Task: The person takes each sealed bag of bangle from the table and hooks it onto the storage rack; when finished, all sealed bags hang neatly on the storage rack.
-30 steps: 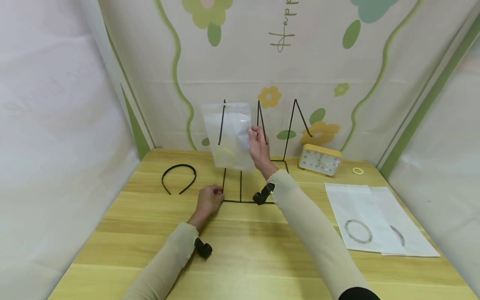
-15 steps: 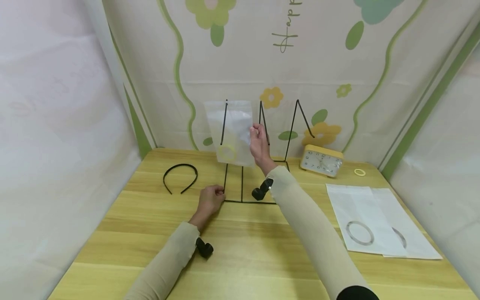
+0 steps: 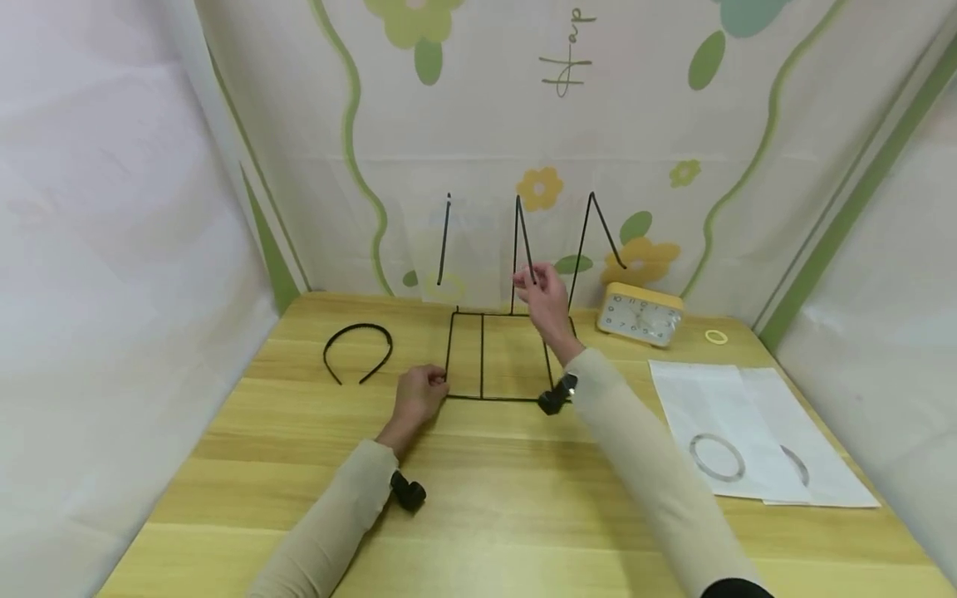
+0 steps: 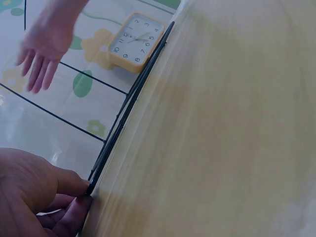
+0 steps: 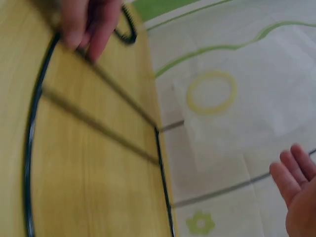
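Observation:
A black wire rack (image 3: 482,357) with three tall hooked arms stands on the table. My left hand (image 3: 419,394) pinches its front left corner between thumb and fingers, seen closely in the left wrist view (image 4: 34,192). From the leftmost arm hangs a translucent zip bag (image 3: 474,249), faint against the backdrop, with a yellow ring (image 5: 211,92) low on it. Nothing is held by my right hand (image 3: 549,306), which is in front of the middle arm, to the right of the bag. Its fingers are apart from the bag in the right wrist view (image 5: 300,192).
A black headband (image 3: 357,330) lies left of the rack. To the right are a yellow alarm clock (image 3: 640,314), a small yellow ring (image 3: 715,337) and two overlapping white bags (image 3: 691,390) with grey rings showing on them. A patterned cloth backdrop (image 3: 456,124) rises behind.
My right hand has let go of the bag and moved right and slightly down. The bag has swung back on its arm, toward the backdrop. My left hand has stayed at the rack's corner.

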The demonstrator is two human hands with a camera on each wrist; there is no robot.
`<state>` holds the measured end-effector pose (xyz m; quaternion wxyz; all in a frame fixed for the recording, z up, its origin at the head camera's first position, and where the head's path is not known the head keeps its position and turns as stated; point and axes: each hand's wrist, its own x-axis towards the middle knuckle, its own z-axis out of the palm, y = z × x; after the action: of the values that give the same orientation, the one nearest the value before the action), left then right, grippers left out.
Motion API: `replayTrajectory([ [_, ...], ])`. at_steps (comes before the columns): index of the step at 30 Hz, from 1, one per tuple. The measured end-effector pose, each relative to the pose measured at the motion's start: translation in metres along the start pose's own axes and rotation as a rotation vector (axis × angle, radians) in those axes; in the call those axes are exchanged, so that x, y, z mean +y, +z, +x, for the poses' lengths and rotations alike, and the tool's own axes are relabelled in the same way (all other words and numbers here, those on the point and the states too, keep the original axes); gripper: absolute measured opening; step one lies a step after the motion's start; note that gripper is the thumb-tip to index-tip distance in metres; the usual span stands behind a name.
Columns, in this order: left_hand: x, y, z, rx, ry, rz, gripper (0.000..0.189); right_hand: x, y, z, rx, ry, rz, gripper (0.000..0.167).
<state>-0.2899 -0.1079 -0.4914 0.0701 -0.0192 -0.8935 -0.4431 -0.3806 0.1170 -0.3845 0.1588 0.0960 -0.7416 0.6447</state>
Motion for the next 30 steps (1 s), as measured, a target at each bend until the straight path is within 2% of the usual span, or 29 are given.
replayTrajectory([
  [5,0.000,0.000,-0.005,-0.005,-0.035,-0.002,0.025,0.016,-0.048,-0.023,-0.116,-0.008,-0.016,0.040],
  [8,-0.001,-0.001,-0.005,-0.003,-0.021,0.005,0.025,0.022,-0.076,-0.040,-0.143,-0.021,-0.097,0.040],
  [14,-0.002,-0.001,-0.007,0.013,0.011,0.021,0.024,0.029,-0.138,-0.077,-0.113,-0.087,-0.387,0.033],
  [19,-0.002,-0.001,-0.010,0.009,0.000,0.012,0.024,0.043,-0.199,-0.101,-0.020,-0.070,-0.626,0.026],
  [22,-0.002,-0.002,-0.010,0.010,0.008,0.008,0.024,0.049,-0.237,-0.110,0.022,-0.006,-0.763,0.029],
  [26,-0.002,-0.003,-0.010,0.009,0.003,0.008,0.023,0.052,-0.285,-0.117,0.072,0.157,-0.896,0.040],
  [30,-0.002,-0.003,-0.010,0.006,-0.007,0.007,0.023,0.054,-0.324,-0.125,0.045,0.306,-0.988,0.059],
])
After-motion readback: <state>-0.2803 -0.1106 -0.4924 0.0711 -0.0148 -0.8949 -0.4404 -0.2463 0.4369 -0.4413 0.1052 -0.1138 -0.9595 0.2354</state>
